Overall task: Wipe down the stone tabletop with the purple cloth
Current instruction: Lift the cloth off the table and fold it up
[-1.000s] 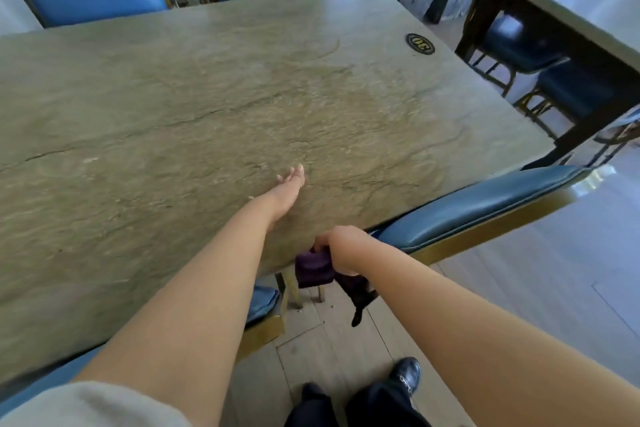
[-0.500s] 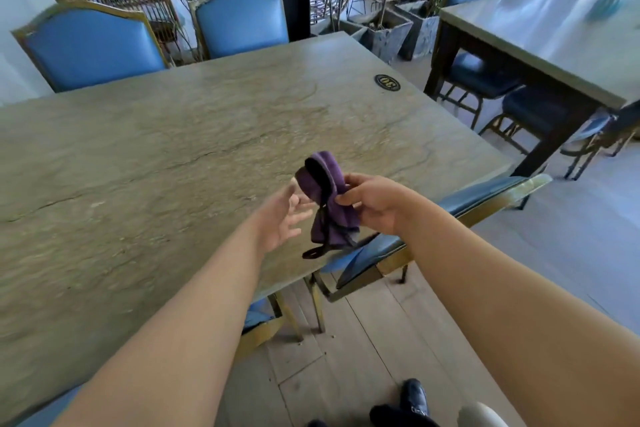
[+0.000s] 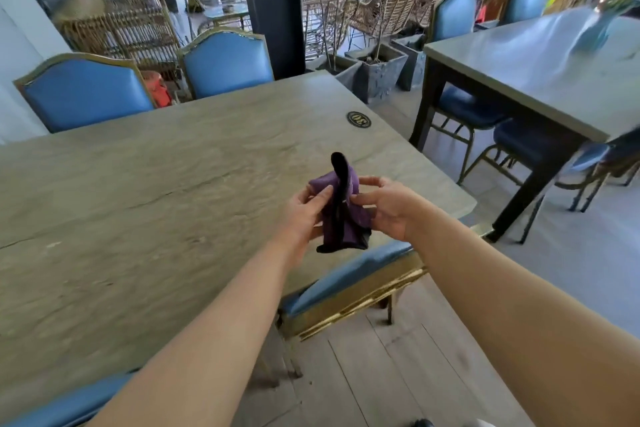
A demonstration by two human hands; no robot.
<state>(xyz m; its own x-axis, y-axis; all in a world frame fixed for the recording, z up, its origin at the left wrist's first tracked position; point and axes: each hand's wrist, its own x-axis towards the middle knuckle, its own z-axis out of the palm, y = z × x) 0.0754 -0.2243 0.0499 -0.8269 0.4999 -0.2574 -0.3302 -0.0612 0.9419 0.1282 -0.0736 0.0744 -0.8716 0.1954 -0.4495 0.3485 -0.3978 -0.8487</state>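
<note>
Blue padded chairs (image 3: 227, 61) with gold frames ring the stone tabletop (image 3: 145, 204), a grey-green slab veined with dark cracks and carrying a small black oval badge (image 3: 358, 119) near its far corner. I hold the purple cloth (image 3: 341, 210) bunched up between both hands, above the table's near edge. It is deep violet with a dark border, one black strip curling upward, the rest hanging in loose folds. My left hand (image 3: 306, 213) pinches its left side; my right hand (image 3: 389, 206) pinches the right, thumb apparently on the fabric. Another table (image 3: 540, 62) stands well apart to my right.
</note>
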